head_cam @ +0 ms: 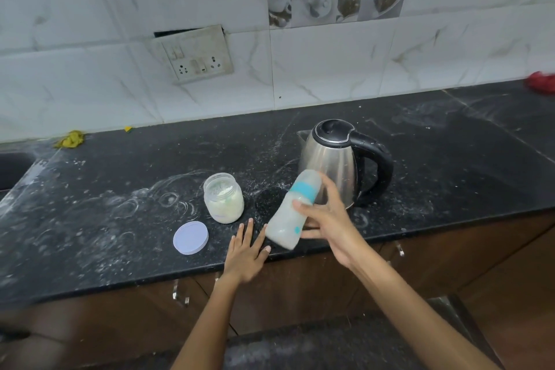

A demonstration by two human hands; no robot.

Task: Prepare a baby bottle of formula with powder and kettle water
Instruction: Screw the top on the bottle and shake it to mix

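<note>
Here right hand (pixel 327 216) grips tilted baby bottle (pixel 292 213), markings unreadable; left hand (pixel 246 249) flat, fingers spread, on counter (pixel 90 234).

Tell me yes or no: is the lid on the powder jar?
No: the jar stands open, and its lid lies flat on the counter in front of it.

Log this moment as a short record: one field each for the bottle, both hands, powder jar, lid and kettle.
bottle: baby bottle, capped, teal ring, tilted, milky inside, blurred
right hand: right hand gripping the bottle
left hand: left hand open, flat at the counter edge
jar: powder jar open, upright, left of the bottle
lid: lid off, lying in front of the jar
kettle: kettle closed, behind the bottle
</note>
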